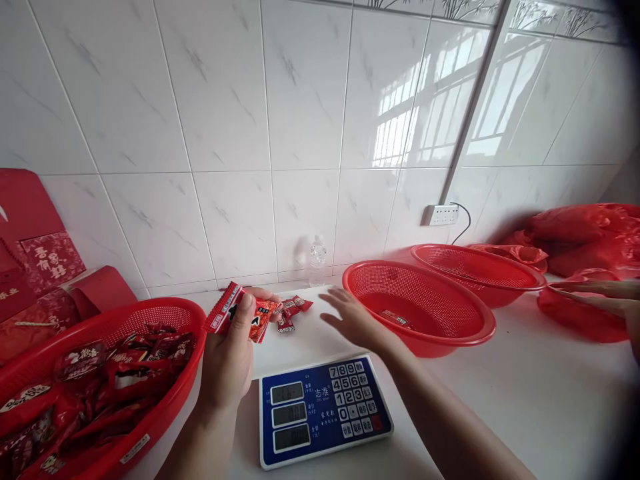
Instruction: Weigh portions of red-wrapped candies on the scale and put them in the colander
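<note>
My left hand (235,347) is closed around red snack packets (225,311), thumb on top, above the left edge of the white scale plate. Beside them, several small red wrapped pieces (290,312) lie on the plate. My right hand (350,317) is over the plate's right side with its fingers spread and nothing in it. The blue keypad and display panel of the scale (325,410) sits in front of both hands. A red basket (420,307) with a few packets at its bottom stands just right of my right hand.
At the left, a red basket (193,320) holds many packets, with red boxes (47,267) behind it. A clear bottle (318,260) stands against the wall. Another red basket (480,270) and red bags (590,233) are at the right, where another person's hand (600,290) shows.
</note>
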Available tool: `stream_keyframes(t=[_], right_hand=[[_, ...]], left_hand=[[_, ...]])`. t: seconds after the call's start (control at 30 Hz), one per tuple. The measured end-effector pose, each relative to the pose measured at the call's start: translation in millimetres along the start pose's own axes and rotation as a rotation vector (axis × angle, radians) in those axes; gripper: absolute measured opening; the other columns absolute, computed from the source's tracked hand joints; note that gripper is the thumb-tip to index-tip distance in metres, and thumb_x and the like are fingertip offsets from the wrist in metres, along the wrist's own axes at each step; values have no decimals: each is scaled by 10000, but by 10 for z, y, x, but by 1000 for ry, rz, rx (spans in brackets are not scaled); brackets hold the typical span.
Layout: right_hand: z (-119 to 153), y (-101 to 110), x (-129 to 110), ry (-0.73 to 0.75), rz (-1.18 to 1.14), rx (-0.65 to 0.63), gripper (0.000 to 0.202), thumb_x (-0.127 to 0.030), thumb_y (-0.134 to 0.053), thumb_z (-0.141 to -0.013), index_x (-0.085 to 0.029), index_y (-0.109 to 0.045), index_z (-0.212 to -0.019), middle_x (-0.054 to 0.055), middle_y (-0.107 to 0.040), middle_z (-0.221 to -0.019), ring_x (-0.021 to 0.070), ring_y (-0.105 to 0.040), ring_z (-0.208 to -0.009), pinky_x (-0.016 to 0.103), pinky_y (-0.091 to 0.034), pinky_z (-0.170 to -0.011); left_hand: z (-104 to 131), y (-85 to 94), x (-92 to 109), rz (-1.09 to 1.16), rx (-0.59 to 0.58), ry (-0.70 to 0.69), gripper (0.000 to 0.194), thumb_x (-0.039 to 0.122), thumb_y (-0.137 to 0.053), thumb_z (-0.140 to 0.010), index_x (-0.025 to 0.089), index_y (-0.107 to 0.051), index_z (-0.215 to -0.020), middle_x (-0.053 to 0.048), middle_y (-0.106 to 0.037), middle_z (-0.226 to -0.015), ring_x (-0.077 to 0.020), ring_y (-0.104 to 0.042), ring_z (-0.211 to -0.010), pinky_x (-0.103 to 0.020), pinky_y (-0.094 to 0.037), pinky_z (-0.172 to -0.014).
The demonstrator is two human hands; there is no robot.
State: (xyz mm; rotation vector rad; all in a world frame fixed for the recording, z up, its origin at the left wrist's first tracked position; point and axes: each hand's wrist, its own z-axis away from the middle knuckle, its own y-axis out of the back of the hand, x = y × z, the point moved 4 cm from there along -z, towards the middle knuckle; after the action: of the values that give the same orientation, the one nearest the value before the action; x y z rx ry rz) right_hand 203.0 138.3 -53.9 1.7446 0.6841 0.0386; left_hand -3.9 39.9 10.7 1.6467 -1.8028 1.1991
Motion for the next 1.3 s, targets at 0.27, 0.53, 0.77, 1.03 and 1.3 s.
stream_keyframes(t=[0.27, 0.53, 0.77, 1.03, 1.3], right_hand=[[-407, -321, -737, 152, -41, -377, 585, -555, -416, -891, -275, -413, -1405, 119, -240, -1543, 384, -59, -1418, 695, -96, -1039], [-254, -269, -350, 322, -77, -316, 361, -348, -601, -830, -221, -649, -1165, 89, -566, -1318, 234, -448, -1269, 365, -344, -1052], [-63, -52, -81, 191, -8, -144, 241, -284, -479, -917, -208, -677, -1032, 80, -675, -1052, 221, -598, -1006, 359, -431, -902], [49, 565, 435, -241, 143, 156, 338, -298, -343, -955, -173, -612, -1118, 131, -686, -1023, 272, -638, -911, 380, -476, -741], [54, 435, 530, -173, 192, 71, 460, -292, -469, -909, -132, -481, -1340, 150, -452, -1412, 260, -342, -1340, 409, -293, -1080]], left_hand=[[2, 47, 138, 34, 35, -24, 301, 464, -590, -829, 175, -675, -813, -53, -687, -834, -194, -642, -816, -290, -516, -662], [35, 63, 126, 45, 4, -16, 284, 453, -577, -844, 188, -680, -837, -52, -685, -865, -211, -626, -940, -286, -523, -694], [63, 27, 120, 31, -37, -28, 268, 440, -562, -859, 200, -680, -839, -43, -685, -869, -207, -620, -960, -273, -524, -691], [64, -3, 126, 32, -39, -25, 283, 444, -570, -851, 184, -679, -830, -42, -669, -849, -196, -628, -882, -286, -532, -691], [121, -44, 35, -47, -90, 15, 292, 450, -544, -868, 193, -680, -864, -38, -673, -885, -189, -617, -914, -287, -524, -739]])
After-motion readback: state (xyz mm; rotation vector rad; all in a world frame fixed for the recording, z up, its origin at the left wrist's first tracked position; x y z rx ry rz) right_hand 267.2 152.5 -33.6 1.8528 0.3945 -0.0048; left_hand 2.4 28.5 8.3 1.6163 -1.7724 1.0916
